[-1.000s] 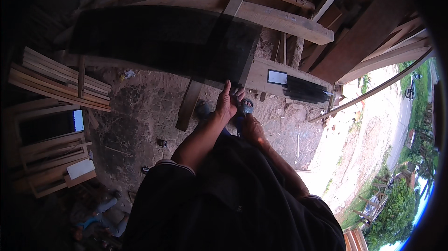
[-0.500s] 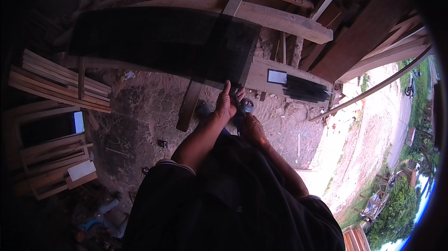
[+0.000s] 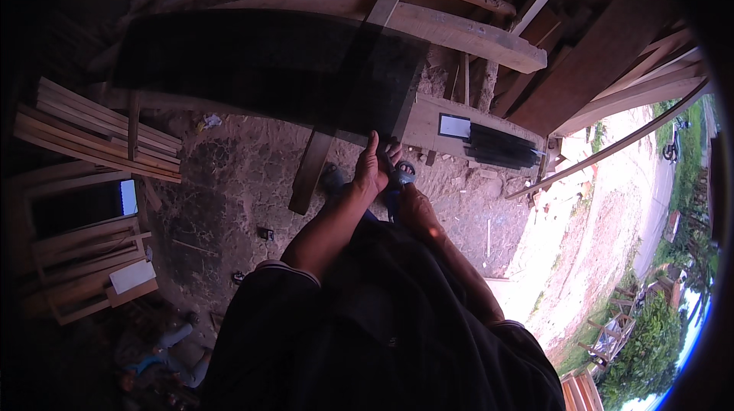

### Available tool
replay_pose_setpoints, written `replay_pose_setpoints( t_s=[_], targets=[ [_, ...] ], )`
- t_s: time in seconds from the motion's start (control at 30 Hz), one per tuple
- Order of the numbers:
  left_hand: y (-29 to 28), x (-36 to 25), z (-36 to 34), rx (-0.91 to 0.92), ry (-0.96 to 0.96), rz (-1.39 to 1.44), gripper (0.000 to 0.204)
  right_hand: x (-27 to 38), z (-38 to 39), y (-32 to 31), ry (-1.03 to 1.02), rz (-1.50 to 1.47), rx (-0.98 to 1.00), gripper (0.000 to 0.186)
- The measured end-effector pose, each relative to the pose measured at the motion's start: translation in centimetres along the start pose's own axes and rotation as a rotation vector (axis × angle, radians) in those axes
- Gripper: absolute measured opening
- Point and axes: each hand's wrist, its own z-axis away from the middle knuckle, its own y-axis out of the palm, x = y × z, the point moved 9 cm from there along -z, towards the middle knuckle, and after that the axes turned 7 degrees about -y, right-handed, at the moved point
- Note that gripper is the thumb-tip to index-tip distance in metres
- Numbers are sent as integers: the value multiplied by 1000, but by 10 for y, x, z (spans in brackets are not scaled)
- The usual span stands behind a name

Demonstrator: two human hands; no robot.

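Note:
A long dark tinted sheet [image 3: 252, 59], apparently glass, lies across wooden supports in front of me. Below its near right corner is my left hand [image 3: 372, 169], thumb pointing up and the other fingers curled around something dark I cannot make out. Whether that hand touches the sheet is unclear. Just right of it and closer to my body, my right hand [image 3: 416, 211] is closed in a fist; anything inside it is hidden. My sandalled foot [image 3: 405, 172] shows on the ground between the two hands.
Right of the sheet, a plank [image 3: 424, 122] bears a dark-edged white rectangle [image 3: 454, 126] and a bundle of dark strips [image 3: 501, 145]. Stacked timber [image 3: 99, 132] and wooden frames [image 3: 84, 239] stand at left. A board [image 3: 310, 174] juts toward me. Another person [image 3: 164, 361] is at lower left.

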Motion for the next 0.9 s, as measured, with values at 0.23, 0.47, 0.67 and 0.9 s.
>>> replay_pose_setpoints(
  t_s=[0.23, 0.47, 0.67, 0.9],
  targets=[
    [-2, 7, 0, -13, -48, 60, 62, 1, 6, -2, 14, 44, 2, 22],
    [-2, 3, 2, -44, -41, 24, 62, -2, 4, 6, -6, 82, -4, 25],
    [-1, -4, 5, -27, -12, -9, 63, 7, 4, 5, -2, 66, -12, 24],
    [-3, -1, 1, -19, -17, 2, 58, 1, 1, 9, 5, 25, -28, 22]
  ],
)
